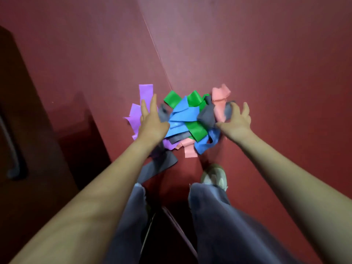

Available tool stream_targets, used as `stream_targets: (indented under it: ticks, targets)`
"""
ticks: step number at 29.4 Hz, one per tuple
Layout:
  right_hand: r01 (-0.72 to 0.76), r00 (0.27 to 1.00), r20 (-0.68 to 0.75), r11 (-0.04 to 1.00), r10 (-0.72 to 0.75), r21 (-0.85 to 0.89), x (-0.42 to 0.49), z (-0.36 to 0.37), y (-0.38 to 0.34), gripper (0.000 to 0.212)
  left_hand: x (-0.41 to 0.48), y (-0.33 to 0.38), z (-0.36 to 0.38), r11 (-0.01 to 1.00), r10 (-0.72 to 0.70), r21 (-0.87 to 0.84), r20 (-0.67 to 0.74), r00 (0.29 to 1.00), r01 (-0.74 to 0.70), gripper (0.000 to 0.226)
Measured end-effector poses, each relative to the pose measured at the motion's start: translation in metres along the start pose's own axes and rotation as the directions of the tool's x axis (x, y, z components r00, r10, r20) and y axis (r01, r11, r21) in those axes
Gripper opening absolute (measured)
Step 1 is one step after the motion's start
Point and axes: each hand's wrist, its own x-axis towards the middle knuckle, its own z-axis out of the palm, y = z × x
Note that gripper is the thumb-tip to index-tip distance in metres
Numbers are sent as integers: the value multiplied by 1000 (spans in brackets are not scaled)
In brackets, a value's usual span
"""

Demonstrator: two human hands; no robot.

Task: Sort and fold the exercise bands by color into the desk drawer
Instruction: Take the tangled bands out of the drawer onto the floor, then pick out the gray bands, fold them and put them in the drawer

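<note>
**On the red floor, two hands at a heap of bands**

On the red floor [266, 54], in the head view, the heap of exercise bands [179, 128] lay mixed, just in front of the person's shoe [214, 175]. The colours were not separated. A blue band [181, 115] lay on top in the middle, and a green band [196, 128] crossed under and beside it. A purple band [145, 92] stuck out on the left side and a pink band [220, 96] stood up on the right side. One grey band [207, 115] was crumpled between the green and the pink, and a second grey strip [162, 164] trailed from the heap toward the trouser legs [209, 216].

The left hand [152, 121] lay against the left side of the heap, over the purple band. Its fingers were straight and together and closed around nothing.

The right hand [236, 119] was at the right side of the heap. Its fingers were spread and a little bent, and the thumb touched the grey band. This part was blurred by motion, so I cannot tell if the hand really had hold of a band.

At the left edge stood a dark wooden piece of furniture [28, 121] with a long handle [11, 149].
</note>
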Motion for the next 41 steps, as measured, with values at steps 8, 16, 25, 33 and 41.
stream_targets:
  ticks: [8,16,25,33,41]
  targets:
    - [222,969,-127,972,-211,73,56,97,29,43,58,-81,37,989,95,-97,-178,979,-114,47]
    - [388,904,209,921,-374,-29,59,146,30,18,61,-122,65,968,210,104,157,965,-227,19]
    - [403,779,596,885,-196,-235,47,197,56,29,38,-163,95,780,191,555,228,955,-288,38]
    - [43,843,516,975,-152,218,39,209,64,25,42,-142,103,943,105,294,190,976,-159,27]
    - [-441,836,538,451,-108,776,30,161,56,16,42,-92,96,889,117,-455,316,942,43,38]
